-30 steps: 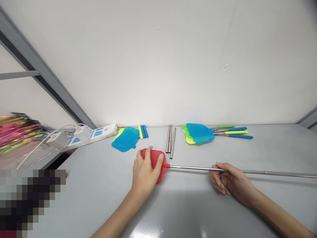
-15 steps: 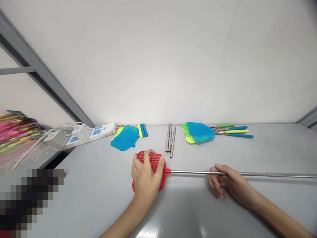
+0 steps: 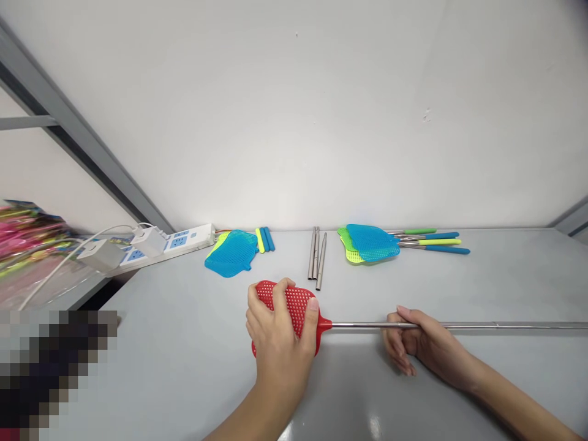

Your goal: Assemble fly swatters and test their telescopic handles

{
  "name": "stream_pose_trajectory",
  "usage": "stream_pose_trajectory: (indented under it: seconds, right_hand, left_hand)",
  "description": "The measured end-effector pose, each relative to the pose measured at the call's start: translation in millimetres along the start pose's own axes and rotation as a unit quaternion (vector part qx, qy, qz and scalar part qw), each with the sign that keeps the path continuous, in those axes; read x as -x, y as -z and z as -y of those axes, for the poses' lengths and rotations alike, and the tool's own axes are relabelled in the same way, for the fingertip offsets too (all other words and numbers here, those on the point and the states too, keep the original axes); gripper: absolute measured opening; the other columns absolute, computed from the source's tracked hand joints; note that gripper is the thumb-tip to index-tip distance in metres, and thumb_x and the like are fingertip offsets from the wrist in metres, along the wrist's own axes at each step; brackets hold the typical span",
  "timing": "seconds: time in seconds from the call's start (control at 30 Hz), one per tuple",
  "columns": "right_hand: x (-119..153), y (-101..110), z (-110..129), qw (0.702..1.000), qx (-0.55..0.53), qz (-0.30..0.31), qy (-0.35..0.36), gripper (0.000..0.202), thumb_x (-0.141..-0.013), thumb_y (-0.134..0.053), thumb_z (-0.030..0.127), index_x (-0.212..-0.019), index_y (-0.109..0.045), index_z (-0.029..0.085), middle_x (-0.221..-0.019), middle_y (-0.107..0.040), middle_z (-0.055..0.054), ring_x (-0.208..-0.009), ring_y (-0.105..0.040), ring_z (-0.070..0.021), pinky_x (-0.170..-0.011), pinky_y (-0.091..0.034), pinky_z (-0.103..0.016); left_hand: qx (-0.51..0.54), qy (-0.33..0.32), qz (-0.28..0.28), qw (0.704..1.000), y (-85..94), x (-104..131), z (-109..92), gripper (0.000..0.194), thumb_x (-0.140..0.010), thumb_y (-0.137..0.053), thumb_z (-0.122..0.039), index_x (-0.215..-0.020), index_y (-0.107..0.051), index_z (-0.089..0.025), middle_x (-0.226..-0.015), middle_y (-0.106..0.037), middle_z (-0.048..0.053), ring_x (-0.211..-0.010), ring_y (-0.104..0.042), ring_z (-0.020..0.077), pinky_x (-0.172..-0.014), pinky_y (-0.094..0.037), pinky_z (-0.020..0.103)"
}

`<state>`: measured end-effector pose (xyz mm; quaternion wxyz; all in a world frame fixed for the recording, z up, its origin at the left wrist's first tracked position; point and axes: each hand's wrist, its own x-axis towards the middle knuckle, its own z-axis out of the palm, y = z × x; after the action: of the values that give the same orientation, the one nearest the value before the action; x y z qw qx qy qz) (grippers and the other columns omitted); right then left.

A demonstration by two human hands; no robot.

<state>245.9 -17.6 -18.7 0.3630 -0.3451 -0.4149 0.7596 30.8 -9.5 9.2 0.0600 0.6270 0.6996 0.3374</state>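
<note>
A red fly swatter [image 3: 298, 306] with a long metal rod lies crosswise before me, its perforated head at the left. My left hand [image 3: 282, 327] grips that head, thumb on the near right side and fingers over the top. Between the thumb and fingers of my right hand [image 3: 408, 337] runs the metal rod [image 3: 473, 326], which stretches past the right edge of the view, so its far end is hidden. Three loose metal rods [image 3: 316, 257] lie behind the swatter. Blue and yellow swatter heads [image 3: 232, 252] rest farther left, beside short blue and yellow handle grips [image 3: 265, 239].
Assembled swatters with blue, green and yellow heads [image 3: 373, 243] lie at the back right. A white power strip [image 3: 190, 239] with plugged-in adapters and cables sits at the left edge. Colourful wrapped packages [image 3: 27, 245] are beyond it. A wall rises behind the grey table [image 3: 184, 349].
My left hand and the red swatter head have moved to the right and slightly down. The visible rod between my hands is shorter. My right hand has hardly moved.
</note>
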Motion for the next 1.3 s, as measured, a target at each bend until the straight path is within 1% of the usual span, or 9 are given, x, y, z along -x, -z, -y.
stream_pose_trajectory:
  seconds: [0.13, 0.33, 0.4, 0.53, 0.63, 0.8, 0.93, 1.13, 1.3]
  right_hand:
    - [0.9, -0.5, -2.1, 1.0, 0.026, 0.003, 0.005, 0.048, -0.088, -0.023, 0.04, -0.059, -0.05, 0.014, -0.052, -0.047, -0.002, -0.046, -0.048, -0.0125, -0.047, -0.034, -0.025]
    - [1.2, 0.7, -5.6, 0.999, 0.036, 0.006, 0.008, 0.052, -0.089, -0.018, 0.04, -0.06, -0.052, 0.013, -0.052, -0.049, -0.003, -0.048, -0.049, -0.0128, -0.046, -0.033, -0.024]
    - [0.9, 0.5, -5.8, 0.999, 0.036, 0.006, 0.009, 0.052, -0.089, -0.018, 0.04, -0.06, -0.052, 0.013, -0.052, -0.049, -0.003, -0.048, -0.049, -0.0128, -0.046, -0.033, -0.024]
    - [-1.0, 0.9, -4.4, 0.999, 0.029, 0.006, 0.011, 0.051, -0.089, -0.022, 0.04, -0.059, -0.052, 0.013, -0.049, -0.049, -0.003, -0.045, -0.048, -0.012, -0.043, -0.033, -0.022]
    - [-3.2, 2.2, -1.2, 1.0, 0.019, -0.005, 0.0, 0.05, -0.088, -0.024, 0.042, -0.059, -0.052, 0.013, -0.048, -0.047, -0.002, -0.042, -0.046, -0.0111, -0.04, -0.032, -0.021]
    - [-5.9, 3.0, 5.6, 0.999, 0.03, -0.039, 0.0, 0.047, -0.087, -0.03, 0.042, -0.055, -0.049, 0.014, -0.049, -0.045, 0.0, -0.043, -0.044, -0.0101, -0.042, -0.033, -0.022]
    - [-5.9, 2.0, 7.8, 0.996, 0.046, -0.072, 0.004, 0.046, -0.086, -0.035, 0.041, -0.05, -0.046, 0.014, -0.045, -0.041, 0.001, -0.041, -0.042, -0.0089, -0.043, -0.031, -0.021]
    - [-6.6, 1.2, 6.5, 0.994, 0.069, -0.087, 0.009, 0.046, -0.083, -0.042, 0.043, -0.048, -0.044, 0.014, -0.041, -0.038, 0.003, -0.037, -0.038, -0.0073, -0.041, -0.026, -0.021]
    - [-7.7, -0.3, 7.9, 0.992, 0.083, -0.098, 0.008, 0.045, -0.081, -0.046, 0.044, -0.048, -0.045, 0.014, -0.041, -0.038, 0.003, -0.037, -0.037, -0.0068, -0.039, -0.026, -0.02]
  left_hand:
    - [0.007, -0.007, 0.013, 1.0, -2.3, 4.9, -0.4, 0.037, -0.08, -0.039, -0.042, -0.109, -0.043, -0.019, -0.114, -0.027, 0.012, -0.097, -0.037, 0.0268, -0.085, -0.033, 0.048]
    - [0.018, -0.022, -0.017, 0.999, -3.1, 11.1, -3.1, 0.035, -0.079, -0.042, -0.039, -0.108, -0.042, -0.021, -0.118, -0.024, 0.012, -0.099, -0.036, 0.0276, -0.085, -0.032, 0.05]
    - [0.022, -0.024, -0.018, 0.999, -4.2, 12.1, -3.1, 0.036, -0.079, -0.043, -0.039, -0.109, -0.041, -0.021, -0.119, -0.022, 0.012, -0.101, -0.035, 0.0283, -0.086, -0.032, 0.05]
    - [0.022, -0.025, -0.001, 0.999, -5.0, 12.3, -2.2, 0.042, -0.076, -0.047, -0.043, -0.112, -0.041, -0.022, -0.122, -0.019, 0.012, -0.105, -0.034, 0.0292, -0.088, -0.031, 0.051]
    - [0.031, -0.014, 0.017, 0.999, -4.6, 10.6, -2.1, 0.048, -0.073, -0.05, -0.044, -0.115, -0.039, -0.024, -0.125, -0.016, 0.01, -0.111, -0.031, 0.0298, -0.089, -0.032, 0.05]
    - [0.062, -0.004, 0.059, 0.996, -7.8, 4.4, 0.6, 0.057, -0.07, -0.054, -0.047, -0.12, -0.036, -0.026, -0.127, -0.013, 0.009, -0.119, -0.025, 0.0295, -0.095, -0.029, 0.048]
    - [0.068, 0.012, 0.087, 0.994, -12.5, 0.2, 3.8, 0.061, -0.068, -0.055, -0.05, -0.12, -0.034, -0.028, -0.131, -0.008, 0.008, -0.122, -0.022, 0.0304, -0.095, -0.03, 0.049]
    - [0.022, 0.01, 0.083, 0.996, -12.8, -3.6, 3.3, 0.07, -0.06, -0.061, -0.051, -0.119, -0.035, -0.024, -0.135, 0.0, 0.01, -0.125, -0.013, 0.0348, -0.097, -0.025, 0.051]
    - [-0.002, -0.016, 0.081, 0.997, -12.8, -6.3, 5.5, 0.068, -0.06, -0.06, -0.053, -0.116, -0.037, -0.021, -0.139, 0.002, 0.012, -0.127, -0.011, 0.0342, -0.097, -0.025, 0.051]
